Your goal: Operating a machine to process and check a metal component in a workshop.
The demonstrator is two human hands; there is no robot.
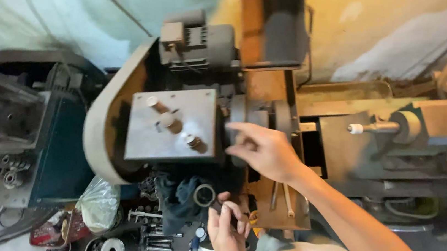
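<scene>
Lathe (345, 129): large, rusty cast metal w/ grey plate; spans above and to both sides of hands. Chuck (259, 119): round steel, under fingertips of right hand (268, 151), which is laid half-open on it, nothing gripped. Ring (204, 195): small dark metal hoop, pinched in closed left hand (226, 230), just below right hand. Ring judged best kept square to chuck face, fingers clear of jaws.

Dim warm light, soft blur, shadowed floor

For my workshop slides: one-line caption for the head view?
Right hand on lathe chuck; left hand holds a metal ring.
</scene>
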